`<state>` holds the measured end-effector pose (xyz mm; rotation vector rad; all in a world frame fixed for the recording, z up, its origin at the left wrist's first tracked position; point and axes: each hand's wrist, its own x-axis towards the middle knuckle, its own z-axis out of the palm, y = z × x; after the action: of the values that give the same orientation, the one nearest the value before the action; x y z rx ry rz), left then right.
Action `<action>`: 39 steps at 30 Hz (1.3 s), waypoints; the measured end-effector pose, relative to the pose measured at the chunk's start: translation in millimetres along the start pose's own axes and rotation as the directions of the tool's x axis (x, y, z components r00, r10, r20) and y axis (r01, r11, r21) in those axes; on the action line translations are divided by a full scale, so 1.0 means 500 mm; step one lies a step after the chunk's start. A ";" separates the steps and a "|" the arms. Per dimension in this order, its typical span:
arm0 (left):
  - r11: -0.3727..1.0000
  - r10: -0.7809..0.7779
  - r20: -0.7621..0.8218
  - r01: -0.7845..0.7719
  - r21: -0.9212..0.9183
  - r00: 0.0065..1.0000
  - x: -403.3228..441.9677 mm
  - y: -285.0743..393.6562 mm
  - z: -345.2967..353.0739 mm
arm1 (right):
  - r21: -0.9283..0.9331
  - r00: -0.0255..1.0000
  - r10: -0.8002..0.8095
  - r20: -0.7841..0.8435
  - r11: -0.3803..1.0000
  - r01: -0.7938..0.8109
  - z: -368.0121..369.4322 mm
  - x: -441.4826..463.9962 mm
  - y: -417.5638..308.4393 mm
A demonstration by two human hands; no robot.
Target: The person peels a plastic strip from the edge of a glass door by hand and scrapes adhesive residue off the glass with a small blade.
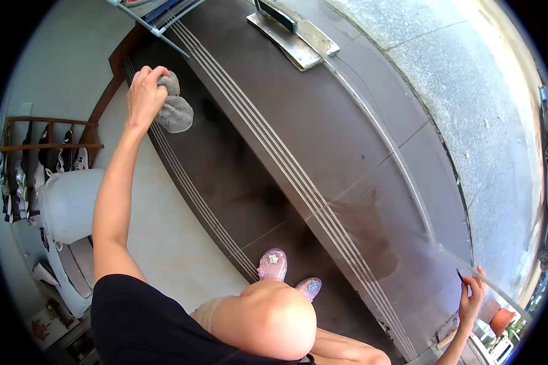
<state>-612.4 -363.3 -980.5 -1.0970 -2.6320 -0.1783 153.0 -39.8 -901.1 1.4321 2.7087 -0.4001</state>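
At the upper left, my left hand (145, 97) is closed on a grey cloth (176, 114), which hangs bunched from the fingers over the dark lower step (210, 155). My right hand (472, 295) is at the lower right, its fingers bent near a thin dark object and the gate rail (505, 295); whether it holds either is unclear. Between the hands lies the dark tiled upper step (298, 121) with pale grooved strips along its edge. A brownish wet-looking patch (371, 231) shows on the tiles.
My feet in glittery clear shoes (273, 265) stand on the lower step. A metal ramp plate (292, 39) lies at the top. Wooden shoe rack (55, 146) and white bin (73, 204) are at the left. An orange pot (501, 320) stands lower right.
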 end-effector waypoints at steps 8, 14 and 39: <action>0.957 0.131 0.100 -0.099 -0.271 0.986 0.071 0.132 0.055 | 0.086 0.974 -0.191 -0.119 0.976 0.202 0.030 0.002 -0.031; 0.828 0.561 0.590 -0.401 -0.393 0.580 -0.159 0.298 -0.011 | 0.192 0.960 -0.127 -0.248 0.965 0.177 0.079 -0.001 -0.007; -0.246 0.591 -0.719 -0.931 0.270 -0.365 -0.418 0.929 -0.575 | 0.198 0.874 -0.097 -0.475 0.957 0.213 0.193 -0.155 -0.146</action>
<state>-81.1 -241.1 -768.6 -2.3174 -0.2943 -0.7290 130.0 -165.4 -966.9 1.5374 3.2748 -0.4678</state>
